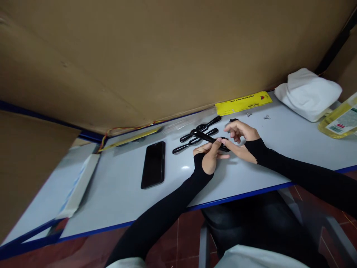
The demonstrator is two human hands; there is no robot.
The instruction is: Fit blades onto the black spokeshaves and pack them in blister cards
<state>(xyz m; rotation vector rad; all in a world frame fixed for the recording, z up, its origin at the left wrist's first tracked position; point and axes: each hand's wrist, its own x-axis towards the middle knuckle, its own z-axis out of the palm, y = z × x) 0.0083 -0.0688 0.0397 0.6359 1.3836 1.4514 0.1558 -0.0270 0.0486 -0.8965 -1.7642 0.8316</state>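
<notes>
Head view: left hand [209,155] and right hand [242,138] both pinch a black handle piece [208,138]; its far end hides under their fingers.

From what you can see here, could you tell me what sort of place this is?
Probably a small assembly workstation: a white table screened by cardboard, with black plastic parts and small screws laid out.

The tabletop [117,186] is pale grey-white with a blue edge. On it lie a black phone [153,164], glossy black handles [199,134], a yellow label [243,102] with dark print, a white cloth [308,93] and a yellow bottle [338,121]. Black sleeves [173,208] cover both arms; brown cardboard [167,56] stands behind.
</notes>
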